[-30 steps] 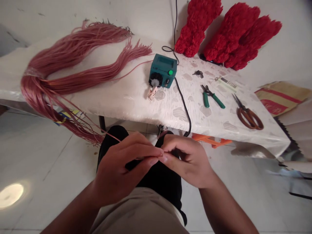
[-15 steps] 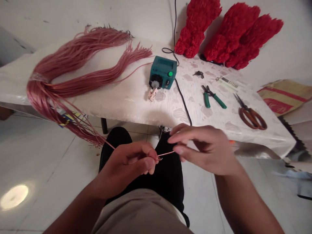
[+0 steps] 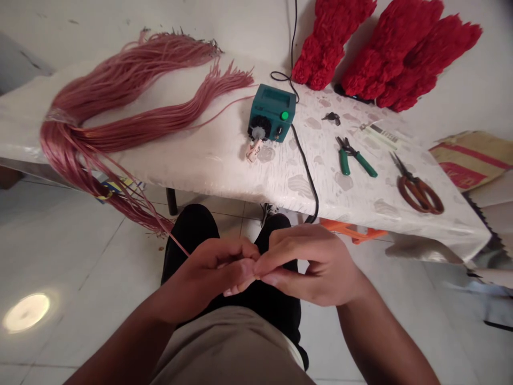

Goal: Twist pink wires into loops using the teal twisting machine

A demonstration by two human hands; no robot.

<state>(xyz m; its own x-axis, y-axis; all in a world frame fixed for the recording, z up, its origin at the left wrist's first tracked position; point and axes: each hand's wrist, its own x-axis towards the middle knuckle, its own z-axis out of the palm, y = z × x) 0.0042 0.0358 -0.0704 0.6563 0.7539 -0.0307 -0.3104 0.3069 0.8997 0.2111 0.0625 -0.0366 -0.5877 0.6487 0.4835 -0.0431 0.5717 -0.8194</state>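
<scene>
My left hand is closed in a pinch on a thin pink cord, which runs up and left toward a big bundle of pink cords. That bundle lies over the left of the table and droops past its front edge. Fingertips of my right hand press together against the tips of the left, above my lap. What sits between the fingertips is hidden; the cord's end does not show there.
On the table stands a green box with a button. To its right lie green-handled pliers, scissors and a small black piece. Red flower bunches lean at the back. A black cable hangs over the front edge.
My right hand has moved left and down to meet the left fingertips. The cord and small metal piece seen between the hands before are now covered. The view has shifted slightly.
</scene>
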